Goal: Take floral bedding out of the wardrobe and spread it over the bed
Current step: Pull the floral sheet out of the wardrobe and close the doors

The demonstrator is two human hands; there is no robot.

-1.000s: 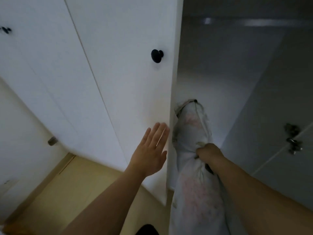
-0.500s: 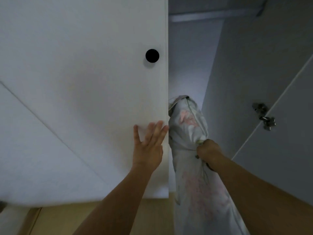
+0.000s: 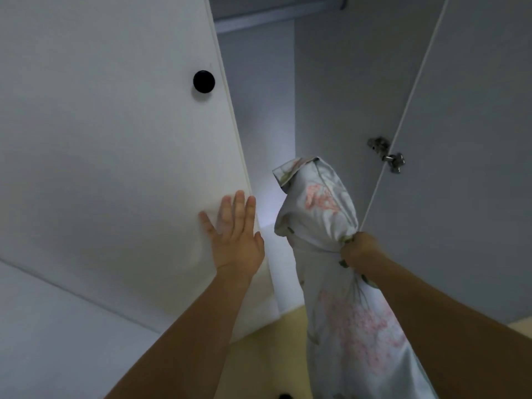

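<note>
Soft, limp floral bedding (image 3: 322,214), fist-bunched mid-length in right hand (image 3: 358,249), best regripped two-handed; left hand (image 3: 236,234) spread flat against wardrobe door (image 3: 115,168).

Dim, bluish light; wide-angle bending at the edges, slight softness throughout.
</note>
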